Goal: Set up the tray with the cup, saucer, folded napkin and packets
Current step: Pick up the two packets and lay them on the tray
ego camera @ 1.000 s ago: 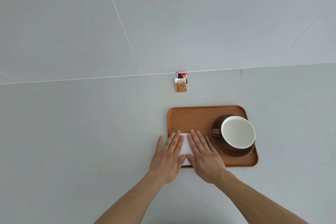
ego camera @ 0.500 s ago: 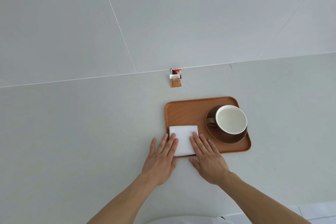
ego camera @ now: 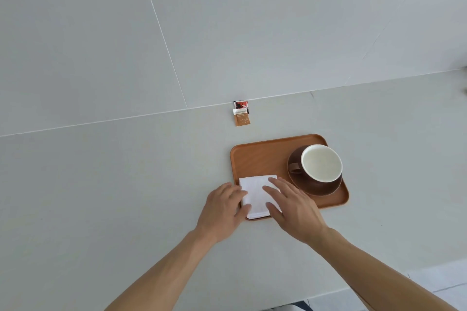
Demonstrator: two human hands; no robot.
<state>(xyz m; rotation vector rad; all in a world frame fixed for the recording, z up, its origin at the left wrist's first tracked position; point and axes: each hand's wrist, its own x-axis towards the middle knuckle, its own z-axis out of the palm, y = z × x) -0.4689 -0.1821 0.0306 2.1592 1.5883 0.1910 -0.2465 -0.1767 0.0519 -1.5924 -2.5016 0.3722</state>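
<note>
A brown wooden tray (ego camera: 260,156) lies on the grey table. On its right half stands a brown cup with a white inside (ego camera: 320,163) on a brown saucer (ego camera: 328,188). A folded white napkin (ego camera: 255,193) lies in the tray's near left corner. My left hand (ego camera: 222,207) rests at the napkin's left edge, fingers spread. My right hand (ego camera: 290,206) hovers over the napkin's right side, fingers apart and blurred. Two small packets (ego camera: 241,113), one brown and one dark red, lie beyond the tray by the wall.
The grey table (ego camera: 101,197) meets a light tiled wall (ego camera: 227,20) at the back. The table's near edge (ego camera: 353,293) shows at the bottom right, with floor below it.
Both hands have slid back off the napkin, uncovering most of it. The right hand has since lifted and moved over its right part. The camera view has shifted.
</note>
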